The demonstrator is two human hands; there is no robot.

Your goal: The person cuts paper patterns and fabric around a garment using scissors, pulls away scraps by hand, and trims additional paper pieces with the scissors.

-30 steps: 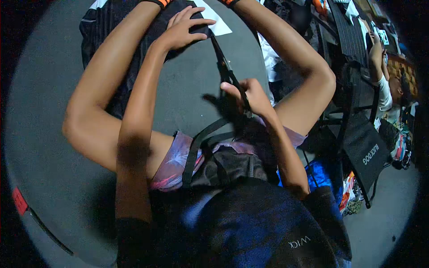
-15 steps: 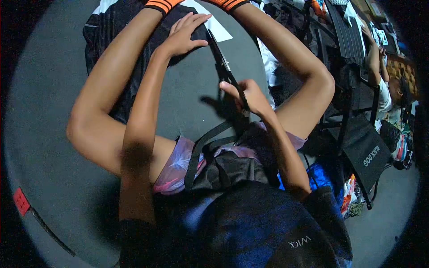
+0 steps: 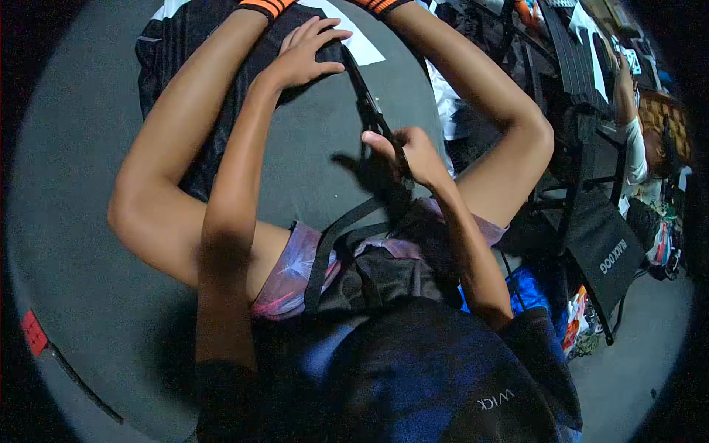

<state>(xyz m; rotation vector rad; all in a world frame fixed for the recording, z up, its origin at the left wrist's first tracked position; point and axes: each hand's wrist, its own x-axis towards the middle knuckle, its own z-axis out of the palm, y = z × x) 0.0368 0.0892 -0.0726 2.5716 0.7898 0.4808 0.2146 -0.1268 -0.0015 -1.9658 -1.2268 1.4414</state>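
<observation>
Long black scissors [image 3: 372, 109] are gripped by their handles in my right hand [image 3: 417, 156]. Their tips point up and to the left, at the edge of the dark fabric. With its fingers spread, my left hand [image 3: 304, 57] lies flat on the black cloth [image 3: 214, 40], just left of the scissor tips. A white piece of paper or cloth [image 3: 358, 43] sits beside my left fingertips, partly beneath the dark fabric. Whether the blades have fabric between them is too dark to tell.
My bare legs bend on both sides of the hands. A black folding chair [image 3: 605, 247] stands at the right, with another person [image 3: 635, 140] beyond it at a black slatted table [image 3: 577, 63]. A red tag on a dark strip [image 3: 77, 380] lies at lower left.
Compared with a second ago, my feet and the cloth show slightly lower in view. My left fingers have shifted a little, and the other person's arm at the right has moved. Both grips are unchanged.
</observation>
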